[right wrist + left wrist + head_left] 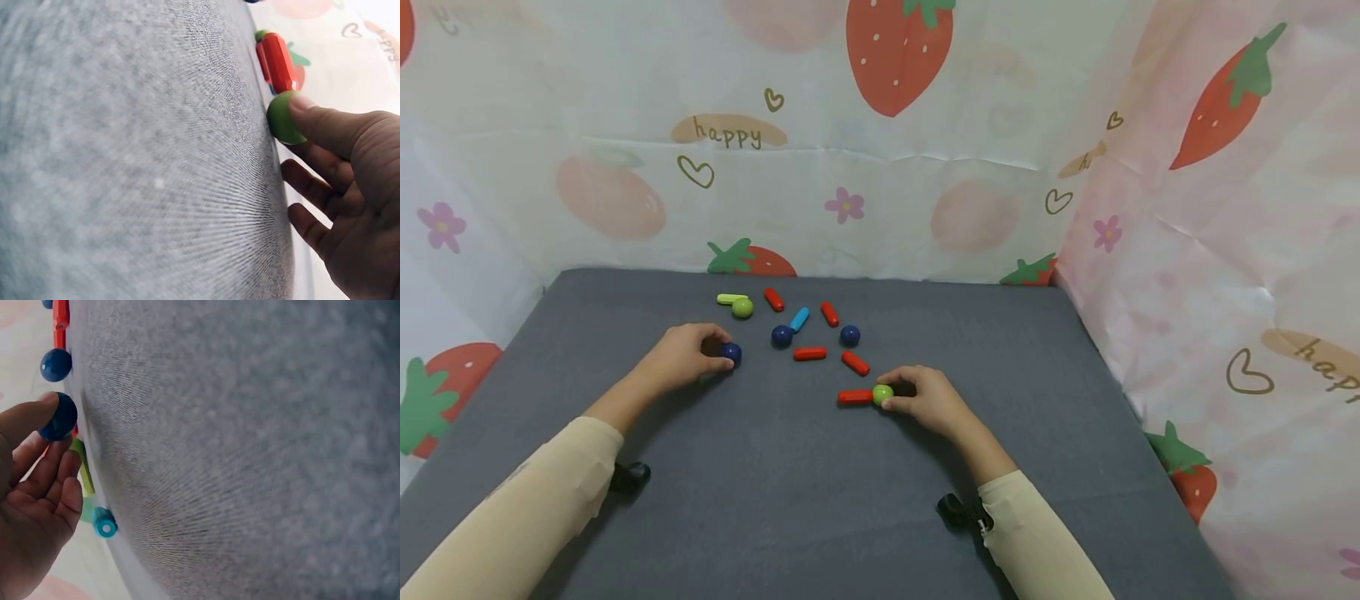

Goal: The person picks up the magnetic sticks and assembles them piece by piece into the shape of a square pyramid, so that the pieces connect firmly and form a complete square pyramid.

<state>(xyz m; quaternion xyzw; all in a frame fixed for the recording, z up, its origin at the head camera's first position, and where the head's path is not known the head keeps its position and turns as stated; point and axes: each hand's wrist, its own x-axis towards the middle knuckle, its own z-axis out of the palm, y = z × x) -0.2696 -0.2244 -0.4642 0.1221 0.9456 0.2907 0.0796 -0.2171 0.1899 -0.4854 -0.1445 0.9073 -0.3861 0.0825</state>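
My left hand (687,357) pinches a dark blue ball (732,354) between thumb and fingers, left of the loose pieces on the grey table. In the left wrist view the thumb lies across this blue ball (60,417). My right hand (925,400) pinches a green ball (882,395), and a red rod (854,397) points left from that ball, its end right at it. The right wrist view has the green ball (284,119) under the thumb, the red rod (277,62) beyond it. Just behind lies another red rod (855,362).
Farther back are more red rods (810,353), two dark blue balls (782,336), a light blue rod (800,320), and a lime rod (732,298) beside a green ball (742,307). Printed cloth (895,200) hangs behind the grey table (760,500).
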